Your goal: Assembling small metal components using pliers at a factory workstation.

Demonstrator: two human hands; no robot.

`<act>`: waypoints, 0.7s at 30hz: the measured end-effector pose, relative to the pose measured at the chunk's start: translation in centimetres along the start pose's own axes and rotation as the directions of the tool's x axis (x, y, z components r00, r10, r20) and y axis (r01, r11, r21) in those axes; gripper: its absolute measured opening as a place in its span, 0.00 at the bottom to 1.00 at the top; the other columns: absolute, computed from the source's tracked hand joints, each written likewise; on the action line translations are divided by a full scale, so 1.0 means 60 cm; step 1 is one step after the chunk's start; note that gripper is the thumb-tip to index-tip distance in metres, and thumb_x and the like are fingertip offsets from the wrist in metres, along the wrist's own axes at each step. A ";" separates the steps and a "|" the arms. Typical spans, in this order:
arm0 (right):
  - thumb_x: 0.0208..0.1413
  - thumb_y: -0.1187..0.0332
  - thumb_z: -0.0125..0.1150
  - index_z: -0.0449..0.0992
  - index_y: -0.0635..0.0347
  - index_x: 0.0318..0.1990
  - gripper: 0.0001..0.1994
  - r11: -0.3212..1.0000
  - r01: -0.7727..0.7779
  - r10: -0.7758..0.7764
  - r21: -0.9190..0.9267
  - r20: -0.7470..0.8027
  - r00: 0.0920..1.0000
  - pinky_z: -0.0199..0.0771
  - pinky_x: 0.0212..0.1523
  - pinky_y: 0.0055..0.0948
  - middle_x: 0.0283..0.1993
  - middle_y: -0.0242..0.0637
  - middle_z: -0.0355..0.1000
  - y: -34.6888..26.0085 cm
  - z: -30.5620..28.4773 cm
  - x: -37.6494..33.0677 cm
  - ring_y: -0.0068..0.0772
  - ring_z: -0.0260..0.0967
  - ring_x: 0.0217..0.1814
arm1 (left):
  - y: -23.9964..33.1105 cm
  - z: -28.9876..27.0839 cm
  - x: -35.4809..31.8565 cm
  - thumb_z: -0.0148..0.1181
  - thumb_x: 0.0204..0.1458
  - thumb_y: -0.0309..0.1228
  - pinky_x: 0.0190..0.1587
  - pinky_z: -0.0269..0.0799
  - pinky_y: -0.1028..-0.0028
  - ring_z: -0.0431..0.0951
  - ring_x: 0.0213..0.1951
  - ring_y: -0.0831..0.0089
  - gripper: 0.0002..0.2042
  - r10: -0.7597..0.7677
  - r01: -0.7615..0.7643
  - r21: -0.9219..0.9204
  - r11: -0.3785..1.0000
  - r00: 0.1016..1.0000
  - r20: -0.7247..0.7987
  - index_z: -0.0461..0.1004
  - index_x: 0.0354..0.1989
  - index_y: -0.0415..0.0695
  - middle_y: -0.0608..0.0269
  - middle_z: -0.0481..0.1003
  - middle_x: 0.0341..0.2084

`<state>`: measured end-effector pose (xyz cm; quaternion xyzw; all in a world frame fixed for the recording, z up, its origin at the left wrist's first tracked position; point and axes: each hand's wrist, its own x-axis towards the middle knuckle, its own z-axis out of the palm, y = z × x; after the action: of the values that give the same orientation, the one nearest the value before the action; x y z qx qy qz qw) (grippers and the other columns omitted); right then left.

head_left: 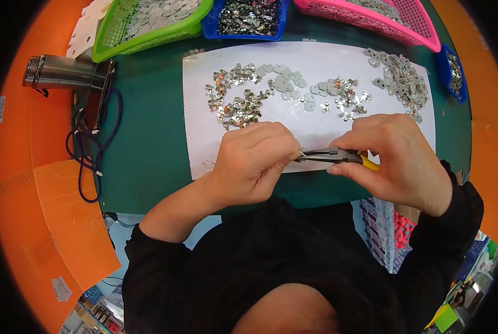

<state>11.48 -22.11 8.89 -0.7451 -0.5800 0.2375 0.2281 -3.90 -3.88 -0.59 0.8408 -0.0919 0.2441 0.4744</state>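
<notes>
My right hand [391,158] is wrapped round a pair of long-nose pliers [338,155] with dark jaws and yellow handles. Their jaws point left and reach the fingertips of my left hand [257,158], which is closed in a pinch. Whatever small piece sits between those fingers is mostly hidden. Both hands are above the near edge of a white sheet [215,150]. Beyond my left hand lie small shiny metal parts [242,111]. Flat grey plates [285,80] are scattered in the middle, with more metal parts [349,100] beyond my right hand.
Along the far edge of the green table [143,150] stand a green basket [148,43], a blue tray [243,37] and a pink basket [366,30], all holding parts. A grey-plate heap [405,83] and small blue bin [452,72] are right. A steel cup [65,71] and cord [118,111] are left.
</notes>
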 end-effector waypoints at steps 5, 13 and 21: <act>0.45 0.70 0.72 0.82 0.63 0.34 0.09 1.000 0.006 -0.005 -0.011 0.019 1.000 0.69 0.28 0.35 0.25 0.43 0.74 -0.002 0.000 0.002 0.47 0.71 0.27 | 0.010 -0.002 -0.001 0.57 0.52 0.17 0.26 0.68 0.74 0.74 0.23 0.66 0.03 -0.042 0.042 -0.009 0.999 0.999 0.008 0.73 0.28 0.37 0.58 0.72 0.22; 0.46 0.72 0.70 0.79 0.64 0.32 0.07 0.997 -0.033 0.041 -0.073 0.121 0.992 0.71 0.30 0.40 0.26 0.45 0.74 -0.010 0.007 0.007 0.51 0.72 0.29 | 0.019 -0.002 -0.009 0.54 0.56 0.16 0.25 0.68 0.76 0.73 0.21 0.70 0.06 -0.169 0.169 -0.050 0.984 0.986 0.008 0.72 0.27 0.36 0.59 0.71 0.20; 0.49 0.67 0.68 0.74 0.61 0.29 0.09 0.976 -0.012 0.009 -0.217 -0.014 1.000 0.70 0.29 0.45 0.24 0.43 0.71 -0.008 0.031 -0.003 0.51 0.72 0.28 | 0.014 0.005 -0.010 0.53 0.57 0.17 0.26 0.69 0.78 0.73 0.22 0.73 0.06 -0.207 0.207 -0.033 0.978 0.978 0.003 0.72 0.28 0.35 0.59 0.72 0.22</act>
<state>9.92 -22.07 7.77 -0.7700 -0.5972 0.1691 0.1480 -4.62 -4.61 -0.40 0.8379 -0.0080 0.1920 0.5109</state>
